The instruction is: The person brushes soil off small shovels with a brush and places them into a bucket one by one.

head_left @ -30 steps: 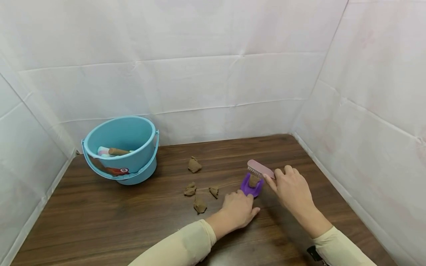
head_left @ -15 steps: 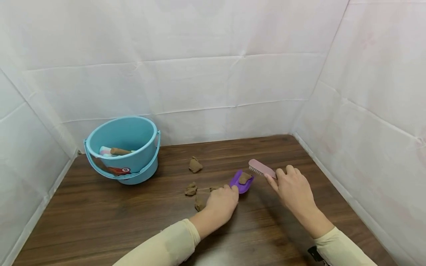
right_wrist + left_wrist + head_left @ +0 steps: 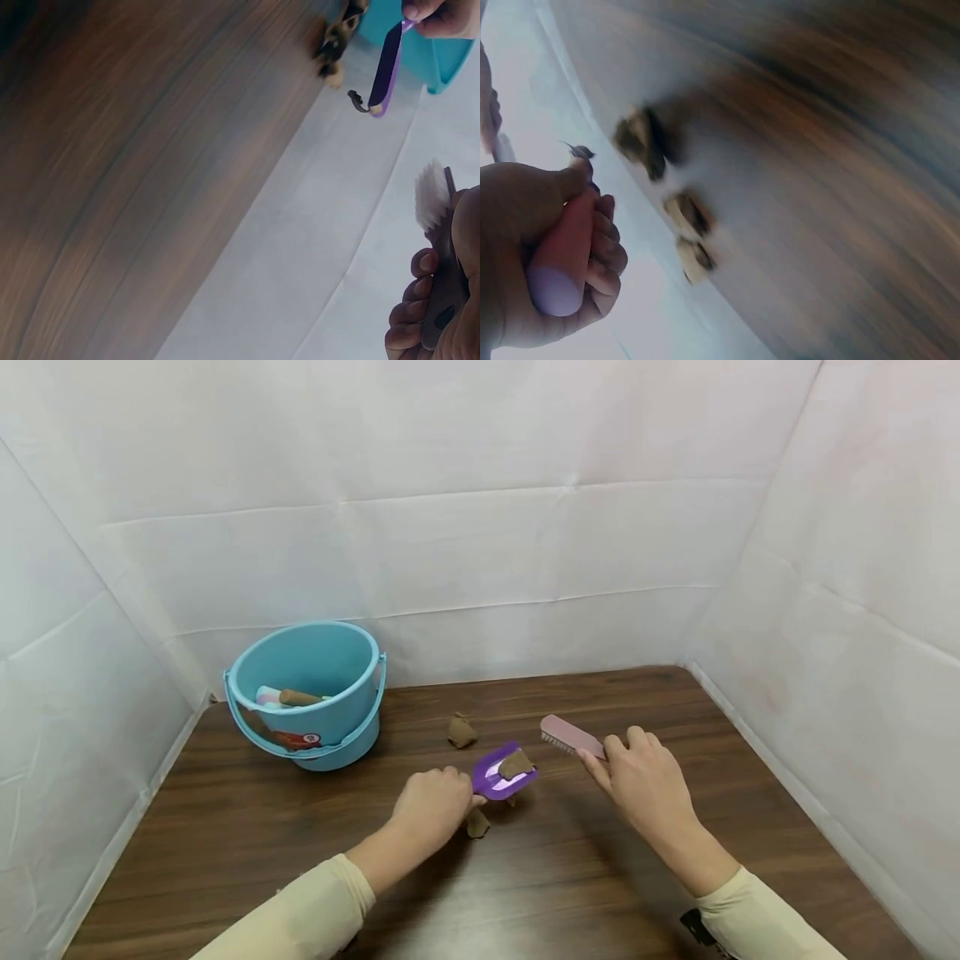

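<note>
My left hand (image 3: 433, 806) grips a small purple scoop (image 3: 487, 768) by its handle. Wrapped in the fingers in the left wrist view, that handle (image 3: 568, 251) is pink with a lilac end. A crumpled brown lump (image 3: 516, 765) lies on the scoop's blade, which is raised over the table. My right hand (image 3: 648, 785) holds a pink brush (image 3: 572, 737) by its handle, white bristles (image 3: 431, 196) showing in the right wrist view. Brush and scoop are apart. Another brown piece (image 3: 477, 823) shows beside the left hand, partly hidden, and one more brown lump (image 3: 462, 731) sits farther back.
A light blue bucket (image 3: 352, 718) with its handle down stands at the back left, holding a brown stick-like item (image 3: 298, 697) and a pale item. The dark wooden table (image 3: 600, 693) meets white sheeting (image 3: 525, 552) at the back and sides.
My left hand has drawn the scoop left, away from the brush, and lifted it with the brown lump on it. The right hand with the brush has barely moved.
</note>
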Demonstrator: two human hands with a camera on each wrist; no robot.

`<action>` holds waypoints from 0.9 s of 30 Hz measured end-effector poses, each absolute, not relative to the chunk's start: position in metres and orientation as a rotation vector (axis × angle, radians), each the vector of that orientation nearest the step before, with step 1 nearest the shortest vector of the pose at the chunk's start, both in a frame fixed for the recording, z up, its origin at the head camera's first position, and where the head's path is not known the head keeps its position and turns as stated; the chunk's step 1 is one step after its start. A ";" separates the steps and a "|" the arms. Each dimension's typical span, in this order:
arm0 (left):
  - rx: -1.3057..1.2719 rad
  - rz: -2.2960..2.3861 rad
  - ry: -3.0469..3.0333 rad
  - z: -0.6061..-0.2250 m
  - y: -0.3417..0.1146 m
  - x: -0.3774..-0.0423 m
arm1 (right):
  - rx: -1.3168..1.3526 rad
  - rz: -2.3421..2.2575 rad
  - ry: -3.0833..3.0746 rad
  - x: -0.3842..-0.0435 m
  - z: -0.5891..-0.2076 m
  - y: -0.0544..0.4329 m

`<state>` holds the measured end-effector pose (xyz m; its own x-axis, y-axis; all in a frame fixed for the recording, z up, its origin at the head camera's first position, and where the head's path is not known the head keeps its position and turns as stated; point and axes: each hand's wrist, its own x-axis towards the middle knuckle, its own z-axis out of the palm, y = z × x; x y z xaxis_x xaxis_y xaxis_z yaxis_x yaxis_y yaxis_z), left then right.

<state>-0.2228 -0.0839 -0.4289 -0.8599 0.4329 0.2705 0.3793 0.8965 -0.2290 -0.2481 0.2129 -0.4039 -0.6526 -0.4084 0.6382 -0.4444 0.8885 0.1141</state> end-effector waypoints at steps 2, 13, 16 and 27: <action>-0.584 0.264 -2.772 -0.425 -0.095 -0.223 | 0.624 0.071 -2.357 -0.247 -0.403 0.206; -0.444 0.262 -2.700 -0.421 -0.141 -0.209 | 0.666 0.088 -2.321 -0.248 -0.404 0.184; -0.418 0.271 -2.751 -0.420 -0.143 -0.207 | 0.678 0.081 -2.330 -0.245 -0.404 0.180; -0.292 0.235 -2.812 -0.425 -0.127 -0.202 | 0.742 0.065 -2.319 -0.236 -0.404 0.155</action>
